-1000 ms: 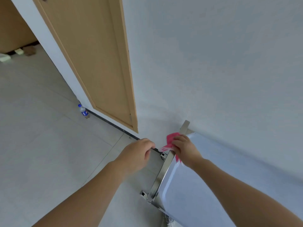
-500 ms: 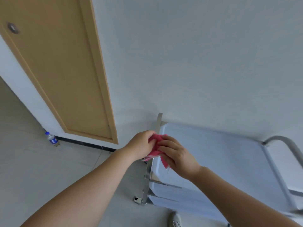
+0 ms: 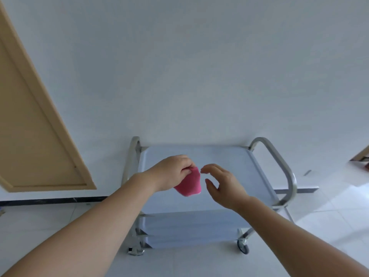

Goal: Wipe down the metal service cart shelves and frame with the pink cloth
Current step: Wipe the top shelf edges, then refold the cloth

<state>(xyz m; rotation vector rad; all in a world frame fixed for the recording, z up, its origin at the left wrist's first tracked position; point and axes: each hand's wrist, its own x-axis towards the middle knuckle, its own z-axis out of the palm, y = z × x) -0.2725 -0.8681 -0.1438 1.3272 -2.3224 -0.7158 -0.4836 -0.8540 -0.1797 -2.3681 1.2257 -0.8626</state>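
Observation:
The metal service cart [image 3: 229, 162] stands against the white wall, with a pale top shelf, a lower shelf [image 3: 189, 228] and tubular handles at both ends. My left hand [image 3: 171, 170] pinches the pink cloth [image 3: 189, 185], which hangs down above the top shelf. My right hand [image 3: 221, 182] hovers just right of the cloth with fingers spread and relaxed, touching nothing.
A wooden door [image 3: 30, 126] fills the left side, with a dark baseboard [image 3: 50, 200] along the wall. The cart's right handle [image 3: 283, 166] curves up beside a pale tiled floor [image 3: 329, 212]. A caster wheel [image 3: 243, 246] shows at the cart's front right.
The view swung right from the cart's left corner to its whole top. The cloth passed from my right hand to my left, and my right hand let go and opened.

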